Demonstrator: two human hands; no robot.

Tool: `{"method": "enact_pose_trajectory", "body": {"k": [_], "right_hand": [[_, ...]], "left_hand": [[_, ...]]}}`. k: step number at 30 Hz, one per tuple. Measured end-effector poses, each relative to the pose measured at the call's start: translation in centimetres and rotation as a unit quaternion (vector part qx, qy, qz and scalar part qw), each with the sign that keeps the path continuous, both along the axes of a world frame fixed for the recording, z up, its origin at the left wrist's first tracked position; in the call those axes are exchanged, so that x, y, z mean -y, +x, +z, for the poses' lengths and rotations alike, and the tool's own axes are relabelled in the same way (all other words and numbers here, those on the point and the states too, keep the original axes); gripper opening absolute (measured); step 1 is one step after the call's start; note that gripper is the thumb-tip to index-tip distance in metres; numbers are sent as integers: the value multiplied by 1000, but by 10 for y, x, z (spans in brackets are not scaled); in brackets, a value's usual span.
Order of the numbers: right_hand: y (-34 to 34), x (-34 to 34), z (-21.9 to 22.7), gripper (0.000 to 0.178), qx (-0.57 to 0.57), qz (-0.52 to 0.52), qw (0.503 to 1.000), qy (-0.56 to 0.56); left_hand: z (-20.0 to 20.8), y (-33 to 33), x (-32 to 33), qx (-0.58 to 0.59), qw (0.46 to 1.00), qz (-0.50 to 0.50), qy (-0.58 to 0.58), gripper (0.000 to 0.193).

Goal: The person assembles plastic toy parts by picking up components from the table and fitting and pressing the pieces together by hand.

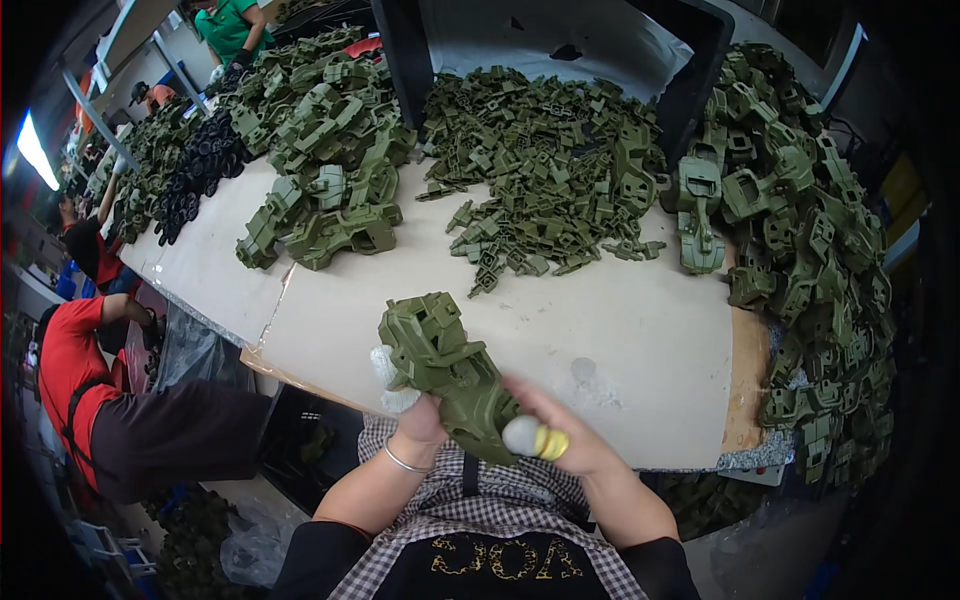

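Note:
In front of my apron I hold a green plastic toy vehicle body (450, 365), tilted, over the table's near edge. My left hand (412, 405), with white finger covers, grips its left side from below. At its lower right end is my right hand (560, 430), slightly blurred, its thumb wrapped in grey and yellow and pressed to the body. The fingers behind the body are partly hidden. Beyond it, a heap of small green plastic parts (530, 150) spills out of a black bin (405, 60) onto the table (600, 330).
Larger green vehicle bodies lie piled at the left (330, 150) and heaped high at the right (800, 230). Black wheels (200, 165) lie at the far left. A co-worker in a red shirt (75, 350) stands left of the table; another in green (230, 30) is farther back.

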State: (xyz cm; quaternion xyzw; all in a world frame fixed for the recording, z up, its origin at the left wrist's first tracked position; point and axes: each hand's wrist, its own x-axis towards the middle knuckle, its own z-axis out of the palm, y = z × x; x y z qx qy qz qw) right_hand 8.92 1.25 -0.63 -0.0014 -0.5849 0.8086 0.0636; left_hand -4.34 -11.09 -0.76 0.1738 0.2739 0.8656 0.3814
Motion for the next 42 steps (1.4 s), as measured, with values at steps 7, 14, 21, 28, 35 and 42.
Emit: {"method": "enact_pose_trajectory", "body": {"k": [7,14,21,28,35,42], "right_hand": [[1,-40,38,61,95,-97,936,325],[3,-69,35,62,67,-48,892,444],[9,-71,11,60,107,-102,903,403],[1,-79,12,58,128,-74,903,403],[4,-105,10,55,93,-56,924,367],[1,-98,33,56,50,-127,903,407]], "left_hand": [[41,-51,7,-375,892,207,-142,66],[65,-51,-64,-727,495,-298,-371,57],[60,-49,-77,-719,491,-323,-370,46],[59,-49,-77,-722,504,-293,-372,42],[49,-98,-36,-709,625,-201,-256,64],[-1,-67,2,-416,845,-180,-283,60]]}}
